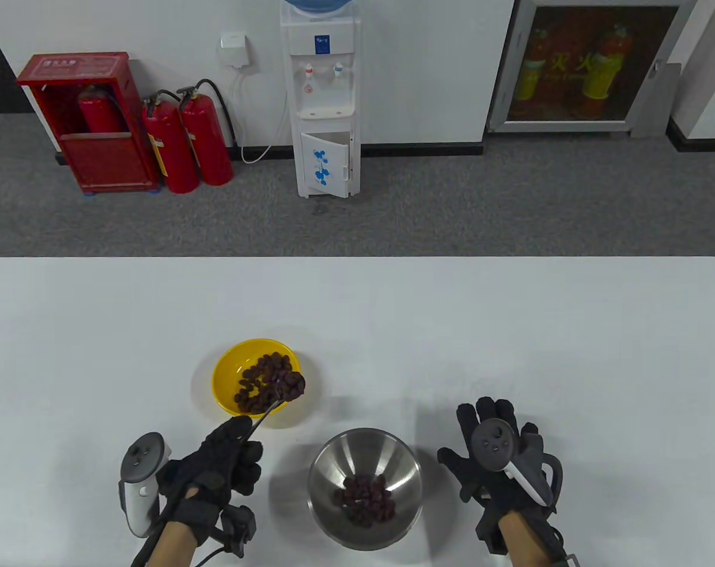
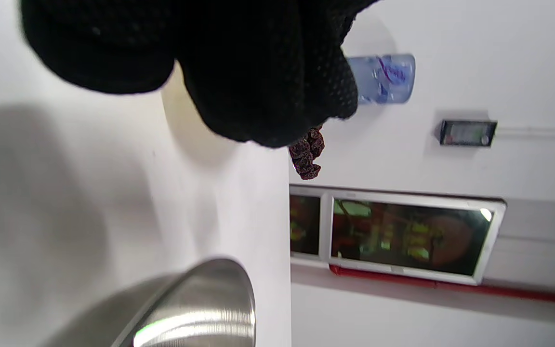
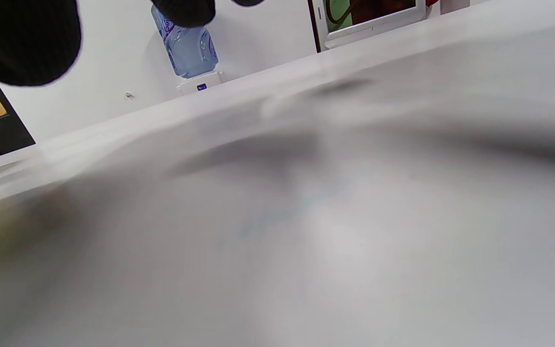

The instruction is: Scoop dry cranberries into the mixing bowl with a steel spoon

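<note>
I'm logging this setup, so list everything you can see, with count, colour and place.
table: one, white, foreground
yellow bowl: one, on table left of centre, holds cranberries
cranberries: dark red, in yellow bowl, on spoon, in mixing bowl
steel spoon: one, loaded, over yellow bowl
mixing bowl: one, steel, near edge at centre
water dispenser: one, white, back wall
fire extinguishers: two, red, on floor
extinguisher cabinet: one, red, far left
left hand: black glove, holds spoon
right hand: black glove, flat on table
</note>
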The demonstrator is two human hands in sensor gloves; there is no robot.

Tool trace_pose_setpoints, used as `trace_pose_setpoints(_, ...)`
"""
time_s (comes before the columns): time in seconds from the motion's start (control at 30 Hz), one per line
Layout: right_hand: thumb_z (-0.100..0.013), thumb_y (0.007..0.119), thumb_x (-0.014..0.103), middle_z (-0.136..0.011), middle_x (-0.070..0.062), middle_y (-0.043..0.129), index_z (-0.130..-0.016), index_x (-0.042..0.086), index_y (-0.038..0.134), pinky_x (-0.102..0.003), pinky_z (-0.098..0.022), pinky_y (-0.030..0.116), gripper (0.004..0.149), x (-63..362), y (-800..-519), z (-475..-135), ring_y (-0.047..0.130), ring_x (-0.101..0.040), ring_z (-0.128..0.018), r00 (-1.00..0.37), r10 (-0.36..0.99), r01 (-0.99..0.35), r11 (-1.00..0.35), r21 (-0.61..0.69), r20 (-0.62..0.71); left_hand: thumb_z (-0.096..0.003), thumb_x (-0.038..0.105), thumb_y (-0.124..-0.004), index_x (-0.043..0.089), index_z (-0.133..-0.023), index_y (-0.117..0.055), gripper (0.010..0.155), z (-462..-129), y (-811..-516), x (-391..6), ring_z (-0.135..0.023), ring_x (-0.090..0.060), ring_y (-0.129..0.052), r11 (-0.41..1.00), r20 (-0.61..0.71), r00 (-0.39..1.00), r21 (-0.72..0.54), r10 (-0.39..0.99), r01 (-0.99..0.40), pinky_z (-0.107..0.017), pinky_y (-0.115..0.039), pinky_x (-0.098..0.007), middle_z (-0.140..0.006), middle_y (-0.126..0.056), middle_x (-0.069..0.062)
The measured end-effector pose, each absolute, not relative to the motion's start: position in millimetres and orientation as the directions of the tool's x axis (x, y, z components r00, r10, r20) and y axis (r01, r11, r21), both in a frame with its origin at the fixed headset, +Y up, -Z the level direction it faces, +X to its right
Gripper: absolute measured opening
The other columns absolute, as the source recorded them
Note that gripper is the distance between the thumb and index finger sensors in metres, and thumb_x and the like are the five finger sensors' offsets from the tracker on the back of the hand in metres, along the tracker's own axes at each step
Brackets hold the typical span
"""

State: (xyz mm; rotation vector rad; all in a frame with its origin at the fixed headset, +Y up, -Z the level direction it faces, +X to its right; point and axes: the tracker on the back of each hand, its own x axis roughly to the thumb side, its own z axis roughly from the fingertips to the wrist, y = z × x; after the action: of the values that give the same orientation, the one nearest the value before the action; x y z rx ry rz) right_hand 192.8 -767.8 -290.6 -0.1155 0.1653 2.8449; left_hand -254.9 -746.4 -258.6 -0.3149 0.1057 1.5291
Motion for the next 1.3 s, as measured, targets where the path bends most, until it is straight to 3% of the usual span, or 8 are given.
trace_pose_setpoints(0.3, -0.039, 0.071, 0.072, -0.114, 0.007, 0.014, -0.107, 0.038, 0.034, -0.067, -0.072, 0.015, 0.084, 194.8, -767.4, -290.6, 0.009, -0.024, -0.109, -0.953, 0.285, -0.295, -0.950, 0.102, -0.106, -0.0500, 0.032, -0.064, 0.019, -0.098, -0.064, 0.049, -248.5, -735.6, -223.8, -0.031, -0.018, -0.103, 0.030, -0.217, 0.099, -0.300, 0.971, -0.953, -0.031, -0.090, -0.041, -0.066, -0.097, 0.000)
trace_pose_setpoints(0.6, -0.039, 0.071, 0.072, -0.114, 0.006, 0.014, -0.107, 0.038, 0.034, -0.067, -0.072, 0.015, 0.084, 196.3, -766.7, -290.9, 0.009, -0.024, -0.109, -0.949, 0.296, -0.307, -0.946, 0.102, -0.110, -0.0499, 0.032, -0.064, 0.019, -0.097, -0.065, 0.049, -241.5, -729.9, -208.6, -0.031, -0.018, -0.103, 0.113, -0.152, 0.183, -0.381, 0.971, -0.917, -0.031, -0.090, -0.041, -0.065, -0.098, -0.001)
trace_pose_setpoints(1.3, -0.039, 0.071, 0.071, -0.114, 0.006, 0.014, -0.107, 0.038, 0.034, -0.067, -0.072, 0.015, 0.084, 197.0, -766.8, -291.3, 0.010, -0.024, -0.109, -0.947, 0.303, -0.314, -0.944, 0.103, -0.109, -0.0495, 0.032, -0.066, 0.024, -0.096, -0.070, 0.048, -244.6, -725.6, -210.5, -0.034, -0.020, -0.103, 0.454, 0.052, 0.474, -0.399, 0.879, -0.797, -0.034, -0.088, -0.043, -0.067, -0.098, -0.002)
